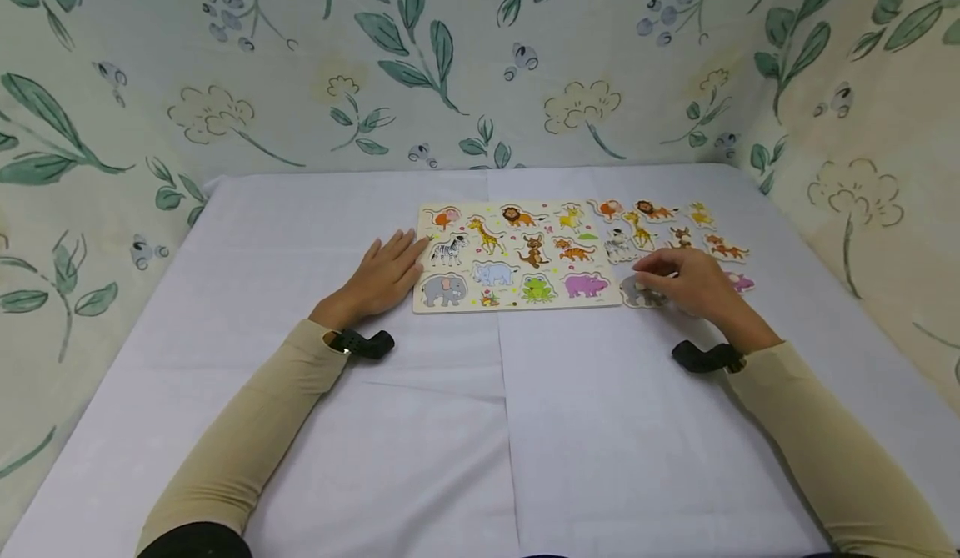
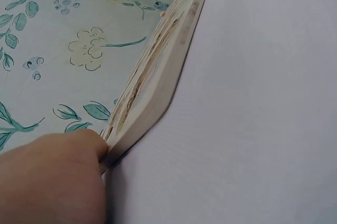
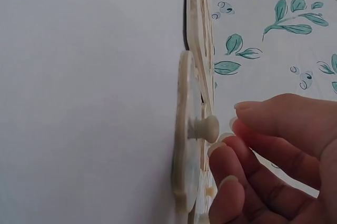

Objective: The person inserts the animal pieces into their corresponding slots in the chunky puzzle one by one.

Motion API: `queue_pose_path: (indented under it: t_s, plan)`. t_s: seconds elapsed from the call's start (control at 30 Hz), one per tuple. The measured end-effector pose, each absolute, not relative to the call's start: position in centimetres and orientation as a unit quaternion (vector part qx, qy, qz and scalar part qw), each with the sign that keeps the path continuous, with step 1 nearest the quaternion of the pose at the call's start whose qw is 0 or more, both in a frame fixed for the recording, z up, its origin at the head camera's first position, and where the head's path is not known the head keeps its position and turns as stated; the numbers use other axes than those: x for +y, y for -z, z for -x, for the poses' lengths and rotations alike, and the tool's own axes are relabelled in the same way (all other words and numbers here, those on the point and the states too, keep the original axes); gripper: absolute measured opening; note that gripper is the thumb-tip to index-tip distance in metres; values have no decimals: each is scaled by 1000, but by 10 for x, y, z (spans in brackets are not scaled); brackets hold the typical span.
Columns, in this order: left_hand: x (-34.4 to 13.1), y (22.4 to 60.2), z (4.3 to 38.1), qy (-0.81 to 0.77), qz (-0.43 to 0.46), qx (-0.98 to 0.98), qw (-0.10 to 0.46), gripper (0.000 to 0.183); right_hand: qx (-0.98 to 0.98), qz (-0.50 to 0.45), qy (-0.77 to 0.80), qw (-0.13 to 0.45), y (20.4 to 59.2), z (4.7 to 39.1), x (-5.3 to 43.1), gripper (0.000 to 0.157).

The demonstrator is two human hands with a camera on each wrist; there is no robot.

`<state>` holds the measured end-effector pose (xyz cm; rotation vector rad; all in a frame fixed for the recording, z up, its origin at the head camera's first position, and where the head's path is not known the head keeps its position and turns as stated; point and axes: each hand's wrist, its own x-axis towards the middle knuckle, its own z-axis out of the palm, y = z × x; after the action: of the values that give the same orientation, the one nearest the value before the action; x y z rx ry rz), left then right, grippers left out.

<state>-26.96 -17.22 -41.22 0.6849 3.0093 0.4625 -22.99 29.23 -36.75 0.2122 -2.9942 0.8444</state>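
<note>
In the head view, a wooden animal puzzle board (image 1: 480,209) lies flat on the table. My left hand (image 1: 378,279) rests at its left edge with fingers straight and touching it; the thumb side of that hand (image 2: 52,176) meets the board's corner in the left wrist view. Right of the board, my right hand (image 1: 693,283) hovers at a loose elephant piece (image 1: 637,293). The right wrist view shows the piece's small round knob (image 3: 208,129), with the bent fingertips (image 3: 231,187) close beside it and nothing held between thumb and fingers.
Loose pieces lie right of the board: a lion (image 1: 655,210), a giraffe (image 1: 639,231), a zebra (image 1: 619,246), a tiger (image 1: 726,248), a purple piece (image 1: 741,282) partly behind my right hand, and others. White cloth (image 1: 420,458) covers the table; floral fabric (image 1: 480,66) hangs behind and at the sides.
</note>
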Motion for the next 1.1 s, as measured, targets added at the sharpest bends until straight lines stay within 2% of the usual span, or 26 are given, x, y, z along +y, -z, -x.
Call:
queue_pose_path:
  t_s: [0.37, 0.57, 0.8, 1.1]
  plan:
    - [-173, 411, 267, -156, -225, 962, 8, 67, -962, -70, -262, 5, 365, 235, 295, 28]
    - [-174, 412, 267, -153, -226, 962, 10, 66, -964, -61, -258, 1, 367, 237, 296, 26]
    - [-172, 414, 269, -152, -223, 963, 13, 65, -963, -84, -256, -31, 372, 235, 299, 27]
    - [-172, 414, 269, -154, -228, 961, 11, 64, -962, -88, -257, -35, 374, 233, 300, 25]
